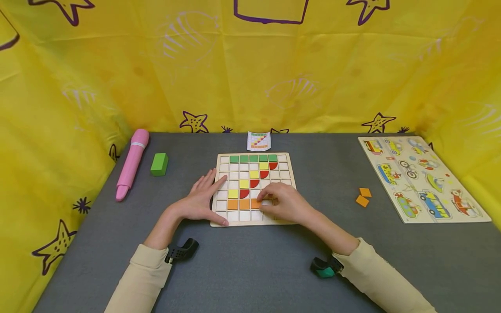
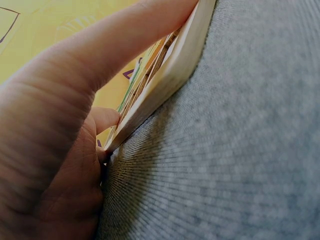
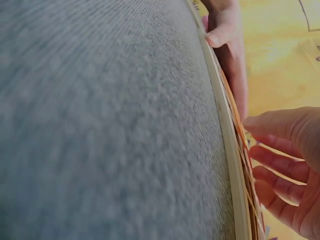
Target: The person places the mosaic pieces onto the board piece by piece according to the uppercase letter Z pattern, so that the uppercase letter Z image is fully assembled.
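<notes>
A wooden grid board point(image 1: 292, 174) lies on the table with colored tiles in its squares. Green squares point(image 1: 253, 158) fill part of the top row; yellow squares point(image 1: 244, 184) and red quarter-circles point(image 1: 254, 183) step down diagonally below them. Spread over the board's left edge is my left hand point(image 1: 199, 202), its thumb point(image 2: 115, 50) resting at the front rim. My right hand point(image 1: 285, 202) pinches an orange square tile point(image 1: 256, 204) between thumb and index finger, at the right end of the orange row. In the right wrist view its thumb tip point(image 3: 250, 122) meets the board's surface.
Behind the board leans a small pattern card point(image 1: 258, 141). Two loose orange tiles point(image 1: 362, 201) lie to the right, beside a wooden vehicle puzzle point(image 1: 424, 178). On the left are a green block point(image 1: 159, 164) and a pink microphone-shaped toy point(image 1: 133, 164). Yellow cloth point(image 1: 250, 65) encloses the table.
</notes>
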### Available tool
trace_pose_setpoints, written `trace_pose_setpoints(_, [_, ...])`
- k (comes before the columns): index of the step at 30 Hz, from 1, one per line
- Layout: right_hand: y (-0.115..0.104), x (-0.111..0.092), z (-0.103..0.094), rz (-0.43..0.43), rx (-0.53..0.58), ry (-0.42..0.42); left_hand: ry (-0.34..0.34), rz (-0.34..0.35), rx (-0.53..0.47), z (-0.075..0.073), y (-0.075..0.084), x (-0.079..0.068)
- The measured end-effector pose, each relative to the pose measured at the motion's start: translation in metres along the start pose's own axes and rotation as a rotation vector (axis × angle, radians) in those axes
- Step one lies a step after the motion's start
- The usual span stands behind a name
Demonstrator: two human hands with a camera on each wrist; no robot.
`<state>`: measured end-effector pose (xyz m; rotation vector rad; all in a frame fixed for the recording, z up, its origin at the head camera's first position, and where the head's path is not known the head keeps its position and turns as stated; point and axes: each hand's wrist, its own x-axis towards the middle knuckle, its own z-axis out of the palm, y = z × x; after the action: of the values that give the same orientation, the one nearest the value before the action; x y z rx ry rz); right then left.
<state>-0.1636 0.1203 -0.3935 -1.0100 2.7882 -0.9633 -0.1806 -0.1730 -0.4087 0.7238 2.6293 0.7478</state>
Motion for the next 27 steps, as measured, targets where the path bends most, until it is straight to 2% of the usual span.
trace_pose_setpoints(13, [0.026, -0.032, -0.028, 0.114, 0.047, 0.061, 0.011, 0.003, 0.008, 0.001, 0.001, -0.001])
trace_pose_setpoints(27, [0.061, -0.081, -0.055, 0.187, -0.048, 0.162, 0.018, 0.015, 0.019, 0.002, 0.001, 0.001])
